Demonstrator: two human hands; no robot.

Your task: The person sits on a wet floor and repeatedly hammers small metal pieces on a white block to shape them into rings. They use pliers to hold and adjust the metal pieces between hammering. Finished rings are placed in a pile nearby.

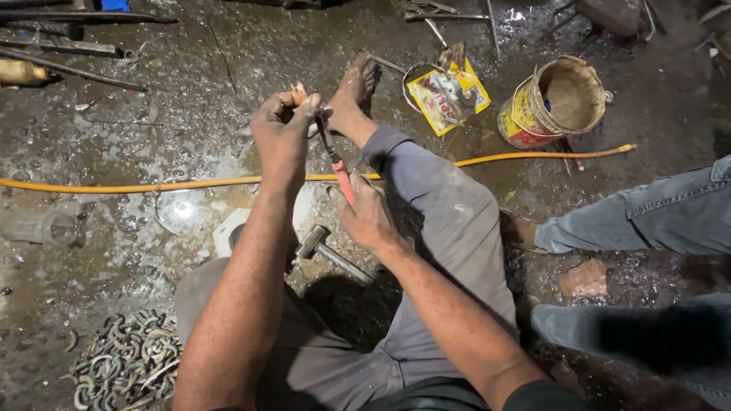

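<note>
1. My left hand (283, 125) is raised in front of me, fingers curled shut around a small metal piece whose shape I cannot make out.
2. My right hand (365, 217) sits at about 4 o'clock from the left, clamped on the red handles of a pair of pliers (337, 166); the dark nose of the pliers points up to 11 o'clock and meets the piece in my left fist.
3. A hammer (324, 247) lies on the wet floor just below my hands, head toward 10 o'clock, beside a white ring-shaped part (225, 228).
4. An orange hose (152, 185) runs across the floor from 9 to 3 o'clock, passing under my leg.
5. At 7 o'clock is a heap of bent metal links (126, 361).
6. At 2 o'clock stands a yellow-and-red bucket (552, 103), with a yellow packet (445, 95) just left of it.
7. Another person's jeans-clad legs (655, 213) reach in from 3 o'clock.
</note>
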